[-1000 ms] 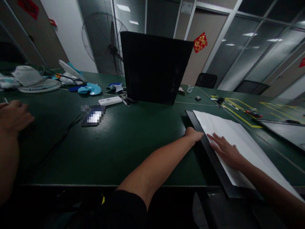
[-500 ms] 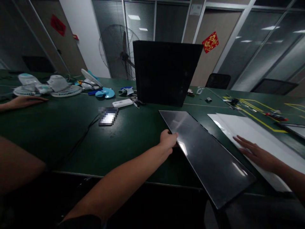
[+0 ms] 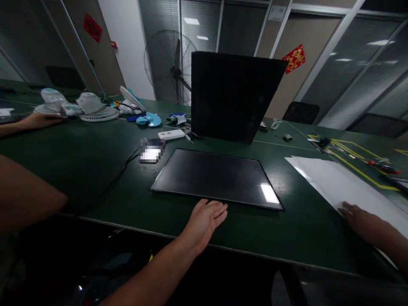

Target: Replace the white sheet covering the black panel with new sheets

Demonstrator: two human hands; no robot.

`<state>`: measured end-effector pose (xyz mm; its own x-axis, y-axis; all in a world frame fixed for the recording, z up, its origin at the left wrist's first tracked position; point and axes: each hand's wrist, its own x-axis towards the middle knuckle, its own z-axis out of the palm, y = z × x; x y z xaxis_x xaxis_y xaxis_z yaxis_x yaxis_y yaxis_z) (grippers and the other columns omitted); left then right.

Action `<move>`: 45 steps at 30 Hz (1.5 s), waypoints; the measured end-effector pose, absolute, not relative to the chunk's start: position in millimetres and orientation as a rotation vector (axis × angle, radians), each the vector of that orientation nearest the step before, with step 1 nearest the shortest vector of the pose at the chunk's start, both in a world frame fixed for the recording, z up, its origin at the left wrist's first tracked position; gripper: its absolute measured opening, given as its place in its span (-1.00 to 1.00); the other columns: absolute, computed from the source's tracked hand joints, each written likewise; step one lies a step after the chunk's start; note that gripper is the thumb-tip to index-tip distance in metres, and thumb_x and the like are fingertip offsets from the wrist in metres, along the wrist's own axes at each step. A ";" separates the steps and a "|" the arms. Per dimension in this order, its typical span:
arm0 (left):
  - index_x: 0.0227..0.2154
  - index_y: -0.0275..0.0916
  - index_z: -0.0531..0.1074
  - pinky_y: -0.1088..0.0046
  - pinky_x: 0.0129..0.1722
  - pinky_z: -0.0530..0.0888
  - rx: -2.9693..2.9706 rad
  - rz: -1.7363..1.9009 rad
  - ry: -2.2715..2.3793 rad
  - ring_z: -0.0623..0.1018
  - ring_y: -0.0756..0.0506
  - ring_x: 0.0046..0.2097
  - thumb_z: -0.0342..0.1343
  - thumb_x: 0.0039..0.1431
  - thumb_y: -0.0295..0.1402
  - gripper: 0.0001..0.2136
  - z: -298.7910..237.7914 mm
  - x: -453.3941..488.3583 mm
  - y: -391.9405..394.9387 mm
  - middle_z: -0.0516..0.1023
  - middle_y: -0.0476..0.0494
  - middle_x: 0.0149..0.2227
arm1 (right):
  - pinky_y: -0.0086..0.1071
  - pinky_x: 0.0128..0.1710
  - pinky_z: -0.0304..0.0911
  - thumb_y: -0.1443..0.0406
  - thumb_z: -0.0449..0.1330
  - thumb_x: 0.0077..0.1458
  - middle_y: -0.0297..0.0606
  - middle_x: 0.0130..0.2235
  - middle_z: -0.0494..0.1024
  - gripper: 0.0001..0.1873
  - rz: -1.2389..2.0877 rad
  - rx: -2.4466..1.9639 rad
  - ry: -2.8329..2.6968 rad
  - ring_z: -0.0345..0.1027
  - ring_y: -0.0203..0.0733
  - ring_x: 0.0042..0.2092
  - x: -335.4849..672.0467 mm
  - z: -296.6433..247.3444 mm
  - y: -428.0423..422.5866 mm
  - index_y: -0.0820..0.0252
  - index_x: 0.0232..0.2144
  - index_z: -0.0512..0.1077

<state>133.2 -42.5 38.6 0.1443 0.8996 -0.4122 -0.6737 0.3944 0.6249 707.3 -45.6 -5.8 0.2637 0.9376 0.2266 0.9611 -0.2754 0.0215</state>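
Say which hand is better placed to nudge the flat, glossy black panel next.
Probably the left hand: it's at the near long edge of the panel, while the right hand is farther away, at the flat white sheeting.

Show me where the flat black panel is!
In the head view, the flat black panel lies mid-picture on the green table, between the tall black object and the left hand.

Both arms (image 3: 167, 265) extend forward, left fingers (image 3: 219, 211) together, loosely bent, right fingers (image 3: 348, 209) slightly curled.

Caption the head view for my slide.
Left hand at the near edge of a black display panel, right hand at the edge of a white sheet.
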 end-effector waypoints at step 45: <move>0.19 -0.18 0.53 -0.05 0.32 0.38 2.413 0.607 2.115 0.41 -0.39 0.36 0.06 0.39 -0.17 -0.59 0.9 -4.2 -14.3 0.39 -0.36 0.36 | 0.13 0.34 0.09 0.03 -0.14 0.44 0.29 0.39 0.24 -0.28 -0.651 -2.278 -2.005 0.02 0.26 0.46 532.5 20.3 -17.2 0.43 0.38 0.26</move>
<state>-4.2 -14.3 0.9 0.0955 0.9305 0.3536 0.9764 -0.1567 0.1489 532.5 -17.2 20.3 0.0777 0.9400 0.3323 0.9560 -0.1649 0.2428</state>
